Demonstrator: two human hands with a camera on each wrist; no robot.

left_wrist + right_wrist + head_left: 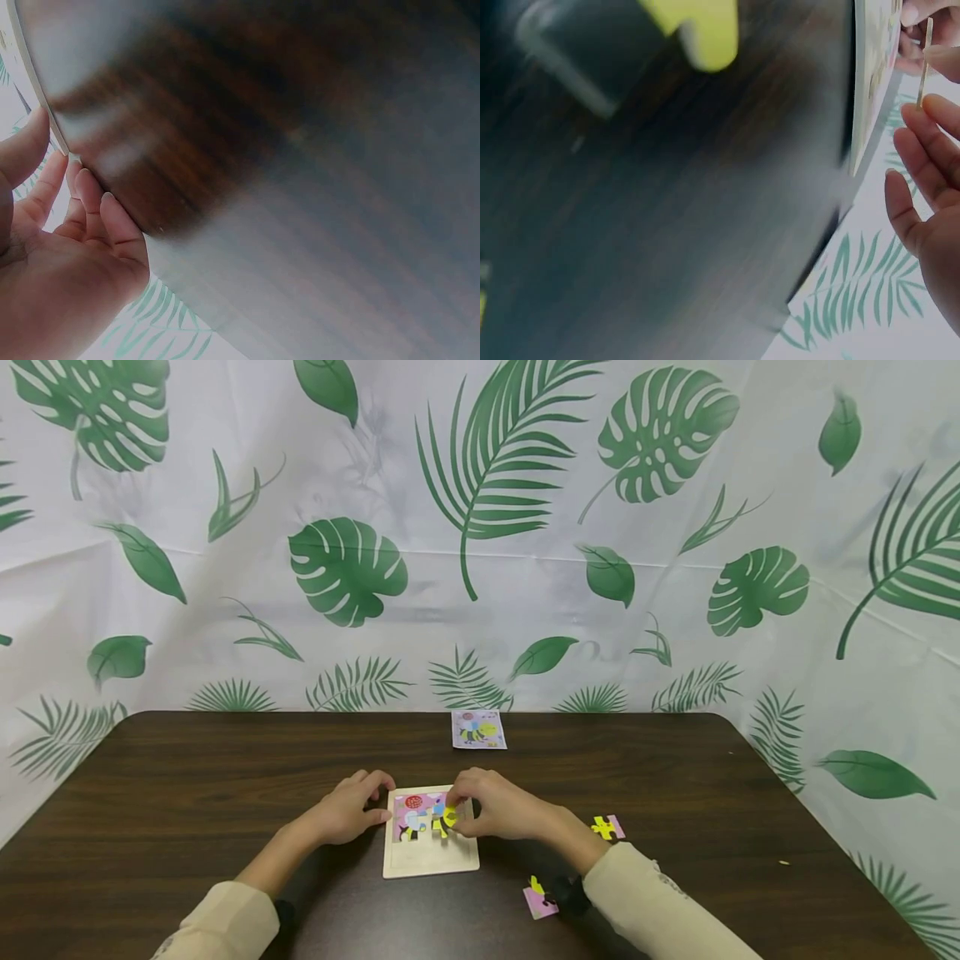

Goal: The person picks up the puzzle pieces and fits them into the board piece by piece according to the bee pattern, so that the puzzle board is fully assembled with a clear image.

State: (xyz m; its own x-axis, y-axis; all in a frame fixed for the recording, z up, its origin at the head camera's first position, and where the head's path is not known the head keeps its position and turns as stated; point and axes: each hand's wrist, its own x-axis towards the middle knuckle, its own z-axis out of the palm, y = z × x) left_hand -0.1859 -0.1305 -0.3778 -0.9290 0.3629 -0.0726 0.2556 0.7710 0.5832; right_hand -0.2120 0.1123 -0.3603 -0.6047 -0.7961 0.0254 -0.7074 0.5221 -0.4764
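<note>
A light wooden jigsaw board (429, 860) lies on the table, its upper part filled with pieces showing a pink, blue and yellow picture. My left hand (348, 810) holds the board by its upper left corner, thumb at the left side and fingertips by the top corner. Over the right part of the board, my right hand (506, 806) pinches a jigsaw piece (450, 817) with yellow on it. That piece appears edge-on between thumb and fingers in the right wrist view, raised off the board. The board's lower strip shows bare wood.
Two loose jigsaw pieces lie to the right: a yellow and pink one (604, 828) beyond my right forearm, and a pink one (540, 902) nearer me. A printed picture card (478, 730) sits at the back of the dark wooden table (247, 760). Behind hangs a leaf-patterned cloth (525, 602).
</note>
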